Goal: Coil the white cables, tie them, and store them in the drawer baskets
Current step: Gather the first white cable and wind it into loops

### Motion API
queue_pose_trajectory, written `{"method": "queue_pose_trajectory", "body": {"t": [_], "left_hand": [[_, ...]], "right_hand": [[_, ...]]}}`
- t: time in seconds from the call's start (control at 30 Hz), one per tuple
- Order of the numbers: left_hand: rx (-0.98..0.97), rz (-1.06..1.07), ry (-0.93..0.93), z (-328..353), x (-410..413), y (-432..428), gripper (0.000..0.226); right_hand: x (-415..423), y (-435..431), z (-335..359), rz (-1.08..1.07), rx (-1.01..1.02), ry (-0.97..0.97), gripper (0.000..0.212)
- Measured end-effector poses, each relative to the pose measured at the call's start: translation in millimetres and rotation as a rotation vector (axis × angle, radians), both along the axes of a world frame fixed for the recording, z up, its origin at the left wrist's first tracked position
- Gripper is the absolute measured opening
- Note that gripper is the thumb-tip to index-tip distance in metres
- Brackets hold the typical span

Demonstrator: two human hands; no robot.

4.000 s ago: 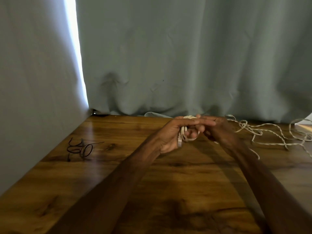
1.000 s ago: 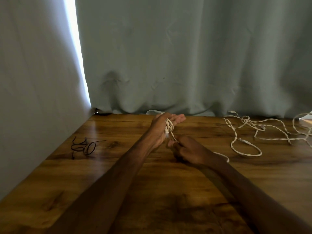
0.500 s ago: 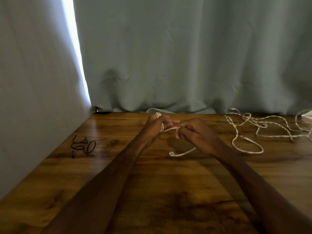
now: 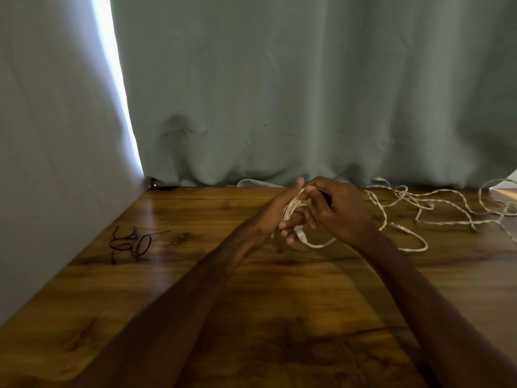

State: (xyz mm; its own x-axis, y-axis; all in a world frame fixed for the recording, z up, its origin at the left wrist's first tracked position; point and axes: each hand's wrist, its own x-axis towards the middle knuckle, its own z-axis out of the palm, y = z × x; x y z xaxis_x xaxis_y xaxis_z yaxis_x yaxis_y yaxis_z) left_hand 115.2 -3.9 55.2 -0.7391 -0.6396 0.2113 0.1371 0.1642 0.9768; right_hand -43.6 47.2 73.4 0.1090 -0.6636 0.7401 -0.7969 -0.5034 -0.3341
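White and looped, the cable coil (image 4: 293,207) sits gripped in the curled fingers of the left hand (image 4: 272,217). At its 3 o'clock the right hand (image 4: 342,212) pinches a strand, with loose cables (image 4: 425,204) beyond.

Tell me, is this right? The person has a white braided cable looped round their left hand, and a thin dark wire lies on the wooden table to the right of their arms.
Not quite. The head view shows the thin dark wire lying left of the arms, on the wooden table. The rest holds: the white braided cable is looped round the left hand.
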Motion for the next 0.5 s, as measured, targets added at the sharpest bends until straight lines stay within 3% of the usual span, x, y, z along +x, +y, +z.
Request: {"method": "queue_pose_trajectory", "body": {"t": [0.17,0.3,0.4,0.5], "left_hand": [[0.051,-0.047,0.016,11,-2,3,0.043],[0.107,-0.061,0.053,20,-3,5,0.042],[0.111,-0.022,0.066,20,-1,6,0.043],[0.11,-0.002,0.083,18,2,4,0.044]], "right_hand": [[-11,-5,0,0.019,0.008,-0.057,0.031],[-6,-5,-8,0.077,0.039,-0.079,0.031],[-3,-8,-24,0.103,0.145,-0.04,0.043],[5,-15,-32,0.043,0.238,-0.043,0.02]]}}
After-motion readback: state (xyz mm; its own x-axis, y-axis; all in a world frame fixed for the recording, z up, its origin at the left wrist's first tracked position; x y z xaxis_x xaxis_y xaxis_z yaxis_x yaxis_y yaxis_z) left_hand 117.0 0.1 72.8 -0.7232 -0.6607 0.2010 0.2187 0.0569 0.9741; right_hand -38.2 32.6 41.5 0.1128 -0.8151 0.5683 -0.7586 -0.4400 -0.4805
